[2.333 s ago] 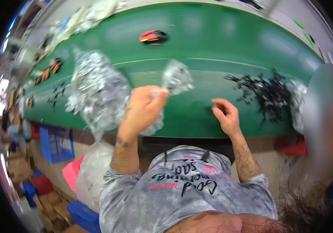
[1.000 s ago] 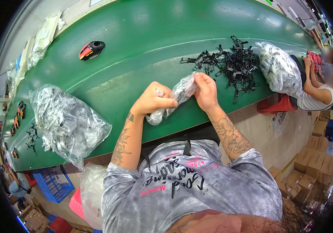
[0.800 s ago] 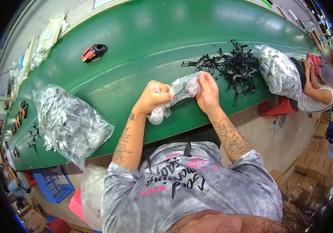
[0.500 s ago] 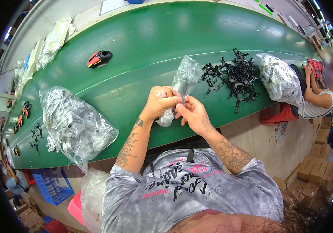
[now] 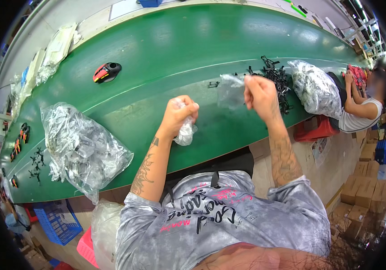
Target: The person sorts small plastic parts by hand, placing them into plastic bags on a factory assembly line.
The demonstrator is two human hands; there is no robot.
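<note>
While the left hand (image 5: 180, 116) closes in a fist around a wad of crumpled clear film (image 5: 185, 134), the right hand (image 5: 261, 96) holds a small clear bag (image 5: 232, 93) over the green tabletop (image 5: 166, 49), thumb and fingers drawn narrow at the bag's upper right corner. That bag is thin and limp, slightly smeared by motion, with a whitish crease along its top edge, and the green shows through it. Whether anything lies inside, I cannot tell. The wad below the other fist is bunched and puckered, milky where the folds pile up and glinting at the edges. Just behind the right hand, and partly hidden by it, sprawls a heap of black parts (image 5: 274, 72), slim, angular and matte, like little tangled frames; one piece (image 5: 213, 84) lies apart, just left of the bag. Near the left forearm slumps a large plastic bag (image 5: 82, 148), wrinkled and shiny, stuffed with silvery-grey crinkled packets, its gathered tail hanging past the table's edge. A similar bulging sack (image 5: 316, 89) sits to the right of the heap. Farther back, a red-and-black shell (image 5: 107, 73), smooth, rounded and touched with yellow, rests alone on the glossy surface, which catches pale patches of light.
</note>
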